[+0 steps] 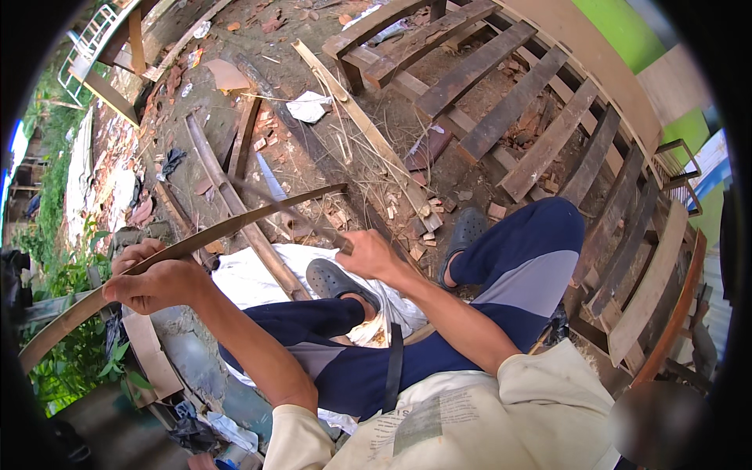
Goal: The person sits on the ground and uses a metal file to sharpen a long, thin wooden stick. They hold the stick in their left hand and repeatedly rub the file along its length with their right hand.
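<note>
My left hand (160,282) is closed around a long, thin brown strip (254,215) of bamboo or wood. The strip runs from the lower left edge up to the middle of the view. In my right hand (372,254) is the handle of a long, dark, narrow-bladed knife (301,219), its blade pointing up and left. That blade is smeared by motion and crosses the strip; I cannot tell whether they touch. Below both hands, a white cloth (243,270) lies between my legs and over the ground.
A slatted wooden frame (501,102) stands at the right. Ahead lie a long split pole (368,129), a dark curved pole (251,231), a saw blade (271,177) and several wood chips. A white crumpled sheet (309,107) is farther off. Green plants (78,345) grow at the left.
</note>
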`<action>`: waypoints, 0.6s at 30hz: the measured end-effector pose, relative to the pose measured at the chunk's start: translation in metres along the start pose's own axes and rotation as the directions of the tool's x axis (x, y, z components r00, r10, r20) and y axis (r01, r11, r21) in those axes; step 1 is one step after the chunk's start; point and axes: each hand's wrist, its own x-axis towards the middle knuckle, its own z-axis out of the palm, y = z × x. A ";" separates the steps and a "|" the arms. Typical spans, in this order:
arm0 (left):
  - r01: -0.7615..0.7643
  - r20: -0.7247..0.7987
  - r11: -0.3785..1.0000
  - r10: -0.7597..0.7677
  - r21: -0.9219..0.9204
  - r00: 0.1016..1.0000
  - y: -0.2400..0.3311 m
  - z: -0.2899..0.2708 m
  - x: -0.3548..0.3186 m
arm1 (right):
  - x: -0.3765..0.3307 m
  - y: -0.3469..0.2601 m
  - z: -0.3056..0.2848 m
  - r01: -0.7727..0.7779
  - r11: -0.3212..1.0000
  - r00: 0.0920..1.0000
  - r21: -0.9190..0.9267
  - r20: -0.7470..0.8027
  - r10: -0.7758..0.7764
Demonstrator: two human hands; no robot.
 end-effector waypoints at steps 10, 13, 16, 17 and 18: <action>-0.035 -0.012 0.999 0.035 0.020 0.999 -0.004 0.003 0.002 | 0.037 0.135 0.007 -0.476 0.873 0.879 -0.105 -0.025 0.476; -0.015 -0.005 1.000 0.015 0.012 1.000 -0.002 0.011 0.000 | 0.039 0.102 0.007 -0.342 0.932 0.940 -0.123 -0.025 0.341; -0.008 0.016 1.000 0.008 -0.002 1.000 -0.003 0.012 0.000 | 0.042 0.061 0.007 -0.058 0.997 0.997 -0.044 -0.054 0.056; -0.011 0.008 1.000 0.011 0.009 1.000 -0.002 0.013 -0.001 | 0.044 0.070 0.008 -0.128 0.992 0.991 -0.017 -0.036 0.127; -0.014 0.000 1.000 0.014 0.019 1.000 0.000 0.013 -0.002 | 0.047 0.086 0.013 -0.198 0.980 0.980 0.007 -0.016 0.198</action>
